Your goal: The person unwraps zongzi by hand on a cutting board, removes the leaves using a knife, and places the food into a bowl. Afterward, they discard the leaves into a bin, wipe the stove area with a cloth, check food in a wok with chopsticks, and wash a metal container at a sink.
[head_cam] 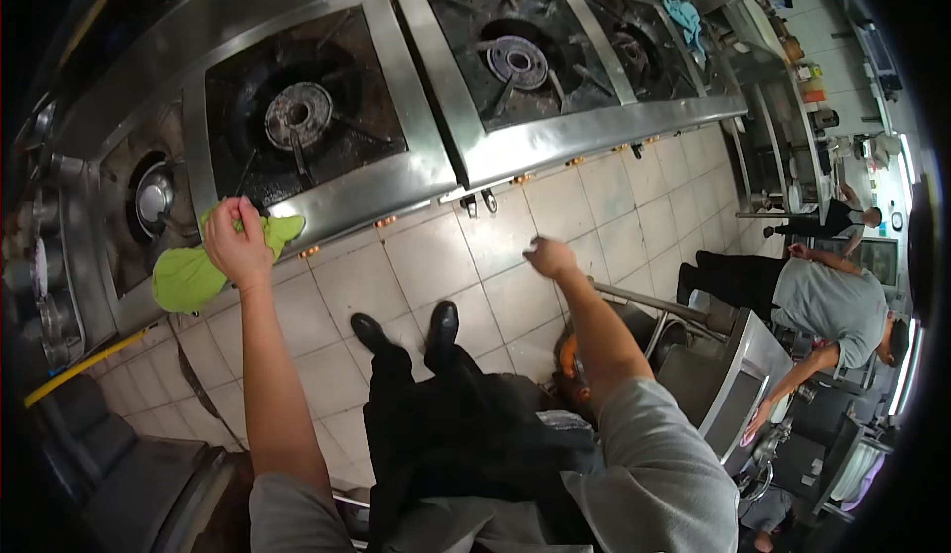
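My left hand grips a lime-green cloth at the front edge of a stainless steel gas range. Part of the cloth hangs over that edge, and a corner pokes out to the right of my fingers. Beyond the hand is a large burner with a round cast head in a blackened well. My right hand hovers above the tiled floor, apart from the range, with its fingers curled. Nothing shows in it, though the inside of the palm is hidden.
More burners run along the range to the right, where a light-blue cloth lies. A yellow pipe sits at lower left. A metal counter with a rail stands at right; a co-worker in a grey shirt leans over it.
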{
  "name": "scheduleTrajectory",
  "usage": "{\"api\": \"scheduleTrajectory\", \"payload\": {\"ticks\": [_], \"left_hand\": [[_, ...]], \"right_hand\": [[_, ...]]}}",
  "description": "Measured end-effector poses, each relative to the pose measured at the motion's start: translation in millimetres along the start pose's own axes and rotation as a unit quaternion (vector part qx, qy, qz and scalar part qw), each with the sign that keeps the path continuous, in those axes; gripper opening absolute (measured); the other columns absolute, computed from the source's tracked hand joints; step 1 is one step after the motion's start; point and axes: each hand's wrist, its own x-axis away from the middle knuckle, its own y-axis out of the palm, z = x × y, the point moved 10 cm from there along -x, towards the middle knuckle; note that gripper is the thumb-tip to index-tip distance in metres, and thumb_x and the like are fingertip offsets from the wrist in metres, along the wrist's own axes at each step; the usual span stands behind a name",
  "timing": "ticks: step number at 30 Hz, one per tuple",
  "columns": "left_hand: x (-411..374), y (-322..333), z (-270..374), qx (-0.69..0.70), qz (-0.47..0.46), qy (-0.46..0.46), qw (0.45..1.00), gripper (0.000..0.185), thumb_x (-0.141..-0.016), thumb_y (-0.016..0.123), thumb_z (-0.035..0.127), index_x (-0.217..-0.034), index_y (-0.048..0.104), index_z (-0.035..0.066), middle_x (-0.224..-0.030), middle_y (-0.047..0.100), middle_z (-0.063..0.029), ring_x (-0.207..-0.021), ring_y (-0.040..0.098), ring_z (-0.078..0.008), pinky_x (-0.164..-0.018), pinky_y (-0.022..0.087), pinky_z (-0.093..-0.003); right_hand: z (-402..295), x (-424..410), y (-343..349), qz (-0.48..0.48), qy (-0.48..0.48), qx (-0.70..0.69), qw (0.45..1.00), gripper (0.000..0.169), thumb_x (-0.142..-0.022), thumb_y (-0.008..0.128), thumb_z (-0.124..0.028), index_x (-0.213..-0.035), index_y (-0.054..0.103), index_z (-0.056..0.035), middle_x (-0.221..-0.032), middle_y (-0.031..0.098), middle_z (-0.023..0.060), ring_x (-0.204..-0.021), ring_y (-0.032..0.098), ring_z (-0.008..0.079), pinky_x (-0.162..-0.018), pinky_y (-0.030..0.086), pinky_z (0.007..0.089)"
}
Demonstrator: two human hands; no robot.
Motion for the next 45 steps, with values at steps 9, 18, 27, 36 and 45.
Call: {"api": "scheduleTrajectory", "payload": {"ticks": [9,18,27,36,45], "left_hand": [[0,5,-9,-0.019,-0.012,-0.025,0.999,0.014,-0.091,0.071,0.018,-0.084,0.065,0.008,-0.076,0.061,-0.0058,-0.076,0.06,-0.0295,-0.071,0.046,-0.0436],[4,-8,-7,-0.031,0.003,-0.023,0.999,0.013,-0.089,0.072,0.018,-0.086,0.066,0.008,-0.076,0.062,-0.0056,-0.077,0.06,-0.0285,-0.071,0.047,-0.0426],[5,-9,-5,-0.028,0.012,-0.039,0.999,0.012,-0.088,0.072,0.014,-0.083,0.064,0.008,-0.076,0.061,-0.0055,-0.077,0.06,-0.0289,-0.07,0.045,-0.0424],[-2,-3,-5,-0.002,0.007,-0.034,0.999,0.01,-0.089,0.072,0.011,-0.086,0.066,0.004,-0.077,0.062,-0.0073,-0.073,0.059,-0.0261,-0.068,0.046,-0.0389],[2,-3,-7,0.001,0.01,-0.048,0.999,0.01,-0.087,0.073,0.009,-0.084,0.064,0.006,-0.076,0.061,-0.006,-0.074,0.059,-0.0278,-0.069,0.046,-0.0407]], "right_hand": [[-10,-61,-109,0.081,0.055,-0.068,0.993,0.067,-0.081,0.078,-0.044,-0.135,0.061,-0.008,-0.129,0.069,0.0135,-0.121,0.064,0.0305,-0.1,0.052,0.0432],[-40,-75,-124,0.108,0.038,-0.089,0.989,0.088,-0.073,0.084,-0.05,-0.137,0.057,0.0024,-0.129,0.068,0.0207,-0.119,0.065,0.0348,-0.101,0.051,0.0418],[24,-81,-155,0.26,0.217,-0.17,0.925,0.063,-0.078,0.078,-0.036,-0.13,0.058,-0.0072,-0.133,0.064,0.019,-0.123,0.061,0.0385,-0.104,0.05,0.0474],[37,-120,-177,0.233,0.161,-0.068,0.957,0.066,-0.081,0.076,-0.044,-0.141,0.059,-0.0208,-0.14,0.061,0.0139,-0.128,0.059,0.0335,-0.104,0.05,0.0463],[45,-130,-173,0.178,0.16,-0.042,0.97,0.063,-0.081,0.075,-0.046,-0.137,0.064,-0.0198,-0.138,0.065,0.0107,-0.13,0.06,0.031,-0.104,0.05,0.0446]]}}
